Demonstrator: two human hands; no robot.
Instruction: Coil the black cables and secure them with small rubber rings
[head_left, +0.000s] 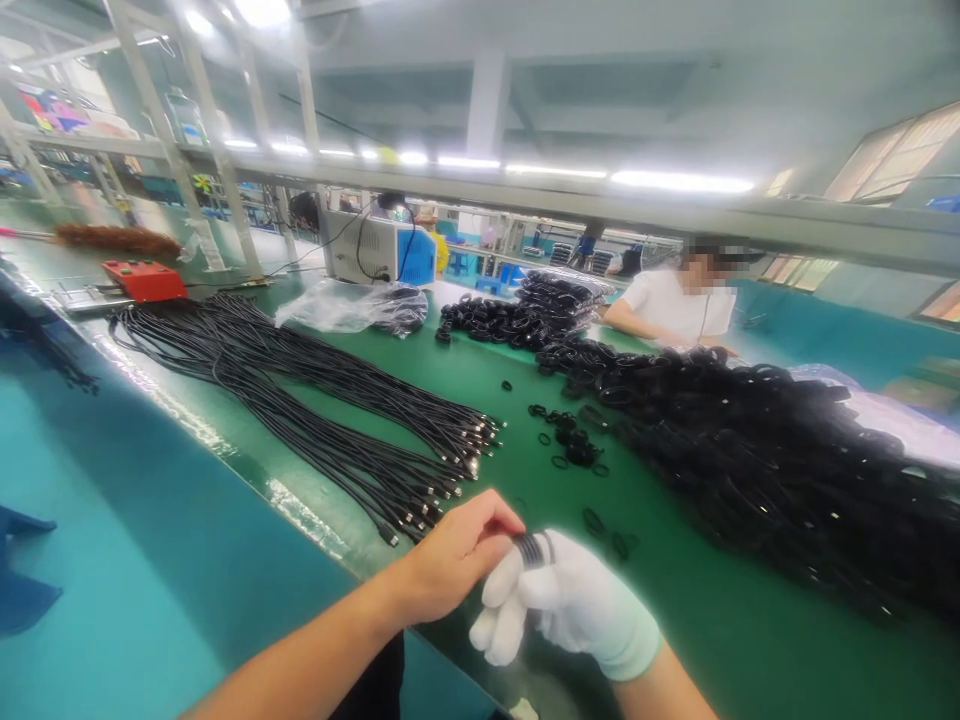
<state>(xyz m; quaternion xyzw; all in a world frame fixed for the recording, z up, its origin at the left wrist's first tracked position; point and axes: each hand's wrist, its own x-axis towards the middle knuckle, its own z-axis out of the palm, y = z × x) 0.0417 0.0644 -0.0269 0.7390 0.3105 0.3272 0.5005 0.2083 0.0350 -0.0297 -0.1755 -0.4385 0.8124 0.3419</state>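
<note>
Near the table's front edge, my bare left hand (456,552) pinches with thumb and forefinger at several thin black rings (531,551). These rings sit around a finger of my right hand (589,602), which wears a white glove and has its fingers curled. The two hands touch there. Just beyond my left hand lie the metal-tipped plug ends of a long bundle of black cables (322,405), spread in two strands. Loose black rings (576,447) are scattered on the green table (480,375) past my hands.
A large heap of coiled black cables (750,450) covers the right side. Behind it a person (675,305) in white sits. A red box (146,281), a clear plastic bag (337,306) and a white-and-blue machine (382,248) stand at the back left. A blue stool (26,570) is lower left.
</note>
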